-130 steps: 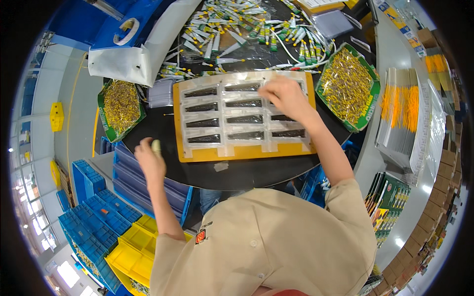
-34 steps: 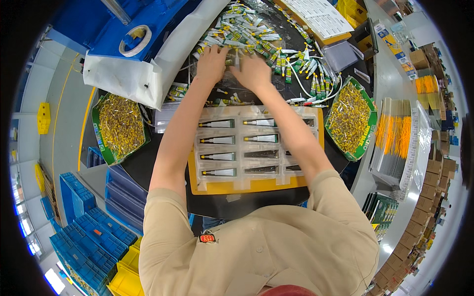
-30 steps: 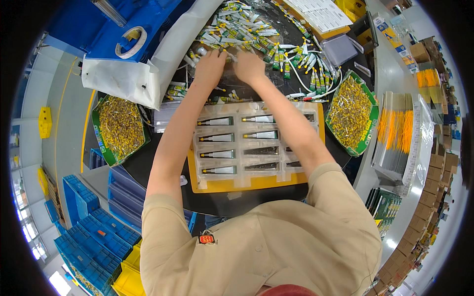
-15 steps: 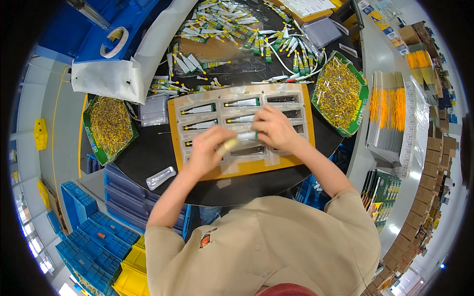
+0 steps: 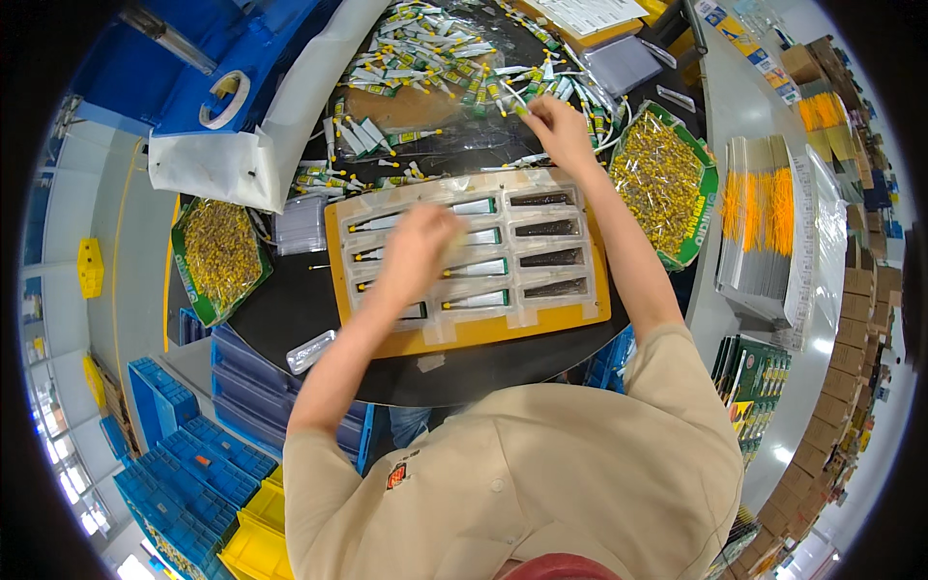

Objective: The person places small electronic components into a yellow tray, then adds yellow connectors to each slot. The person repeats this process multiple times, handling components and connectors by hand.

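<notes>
A yellow board (image 5: pixel 464 335) bears a clear plastic tray with three columns of narrow slots. White-and-green tubes with yellow caps lie in the middle column, such as one tube (image 5: pixel 476 300); the right column's slots (image 5: pixel 551 258) show dark and without tubes. My left hand (image 5: pixel 420 253) is above the tray's left side, smeared by motion, a yellowish blur at its fingers; it covers part of the left column, where some tubes show. Stretched past the tray's far edge, my right hand (image 5: pixel 563 133) has its fingertips pinched on a small tube (image 5: pixel 522 111) at the edge of the loose pile.
A large pile of tubes (image 5: pixel 416 48) spreads over the far table. Green boxes full of small yellow-capped pieces stand left (image 5: pixel 220 253) and right (image 5: pixel 662 188). Clear plastic blisters lie at the near left (image 5: pixel 311 351) and far right (image 5: pixel 623 66). A tape roll (image 5: pixel 224 101) sits far left.
My right hand has left the tray and reached away to the tube pile. My left hand has moved up and slightly left. The tube between them now lies in the middle column.
</notes>
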The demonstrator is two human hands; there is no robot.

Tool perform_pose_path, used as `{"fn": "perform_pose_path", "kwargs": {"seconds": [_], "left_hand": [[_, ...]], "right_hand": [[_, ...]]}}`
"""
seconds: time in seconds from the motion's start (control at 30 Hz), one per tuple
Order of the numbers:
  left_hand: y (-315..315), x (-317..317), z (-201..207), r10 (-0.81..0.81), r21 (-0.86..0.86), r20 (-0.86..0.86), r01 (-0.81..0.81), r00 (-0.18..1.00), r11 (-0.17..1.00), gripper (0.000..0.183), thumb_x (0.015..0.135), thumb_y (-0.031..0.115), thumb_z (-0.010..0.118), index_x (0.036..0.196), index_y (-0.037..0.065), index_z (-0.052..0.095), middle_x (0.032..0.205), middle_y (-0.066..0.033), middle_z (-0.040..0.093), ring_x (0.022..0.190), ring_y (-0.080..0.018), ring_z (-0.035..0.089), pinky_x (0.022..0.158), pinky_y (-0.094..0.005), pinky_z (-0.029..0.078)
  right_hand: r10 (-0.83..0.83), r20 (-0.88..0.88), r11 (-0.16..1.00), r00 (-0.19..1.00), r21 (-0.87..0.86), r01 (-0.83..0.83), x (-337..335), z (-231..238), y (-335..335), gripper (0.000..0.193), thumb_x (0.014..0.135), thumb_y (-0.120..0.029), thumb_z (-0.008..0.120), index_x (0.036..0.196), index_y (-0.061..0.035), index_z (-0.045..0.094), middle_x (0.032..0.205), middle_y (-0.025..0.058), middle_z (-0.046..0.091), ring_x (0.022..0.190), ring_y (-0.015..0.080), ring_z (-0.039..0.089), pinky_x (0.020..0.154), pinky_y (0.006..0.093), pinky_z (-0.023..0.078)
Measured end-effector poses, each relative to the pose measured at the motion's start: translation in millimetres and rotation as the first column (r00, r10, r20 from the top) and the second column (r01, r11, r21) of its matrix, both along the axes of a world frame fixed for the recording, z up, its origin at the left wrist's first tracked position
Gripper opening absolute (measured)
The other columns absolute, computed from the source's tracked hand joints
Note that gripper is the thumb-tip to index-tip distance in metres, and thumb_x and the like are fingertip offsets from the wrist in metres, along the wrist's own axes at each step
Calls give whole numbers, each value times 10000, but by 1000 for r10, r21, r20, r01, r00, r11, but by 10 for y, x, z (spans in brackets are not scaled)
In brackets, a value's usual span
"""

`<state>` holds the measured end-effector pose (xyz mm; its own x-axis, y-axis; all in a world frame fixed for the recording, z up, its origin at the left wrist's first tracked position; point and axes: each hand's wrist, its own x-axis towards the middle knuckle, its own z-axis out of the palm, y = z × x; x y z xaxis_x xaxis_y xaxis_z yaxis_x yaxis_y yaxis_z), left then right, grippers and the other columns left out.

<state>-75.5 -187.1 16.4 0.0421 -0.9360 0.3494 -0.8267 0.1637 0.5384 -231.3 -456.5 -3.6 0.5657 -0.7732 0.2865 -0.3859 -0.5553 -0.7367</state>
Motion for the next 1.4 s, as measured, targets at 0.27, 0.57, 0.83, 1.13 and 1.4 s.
{"fn": "perform_pose_path", "kwargs": {"seconds": [0.27,0.57,0.83,1.13,1.4], "left_hand": [[-1340,1026,-424,227,313,152,-264,962,912,251,864,111,733,1093,57,647,1100,-148,583,1059,-330,593,890,-441,502],[-678,-315,218,-49,-46,-395,34,917,998,206,863,9,683,1059,20,619,1033,-145,637,937,-258,649,788,-344,537],[-144,-1096,-55,-475,-81,-91,468,875,880,302,746,52,708,1046,59,681,1066,-94,615,991,-275,605,831,-366,508],[-714,186,-113,40,-184,164,-10,986,983,245,783,30,610,1008,47,704,1081,-140,682,1044,-350,624,919,-435,507],[-1049,1669,-386,80,146,497,-174,864,974,226,866,-1,600,1088,38,617,1105,-138,636,1075,-351,582,920,-436,502]], "right_hand": [[301,-306,722,903,-545,-426,-1114,285,575,91,821,-99,705,902,-109,743,891,62,709,874,249,621,789,368,505],[-336,-606,918,721,-382,107,-324,-33,-457,194,817,-267,713,887,-87,733,1025,156,706,1064,374,614,888,496,483],[202,-61,908,977,-361,-211,-968,209,394,121,798,-99,736,919,-96,724,964,60,730,919,290,637,834,404,485],[350,-189,851,918,-346,-395,-1293,87,1167,380,731,74,670,1068,-84,749,1157,41,732,1106,247,664,935,369,544],[149,-407,859,901,-398,-322,-1315,183,1549,568,898,-188,670,1443,-171,513,1507,98,481,1450,293,373,1192,560,239]]}}
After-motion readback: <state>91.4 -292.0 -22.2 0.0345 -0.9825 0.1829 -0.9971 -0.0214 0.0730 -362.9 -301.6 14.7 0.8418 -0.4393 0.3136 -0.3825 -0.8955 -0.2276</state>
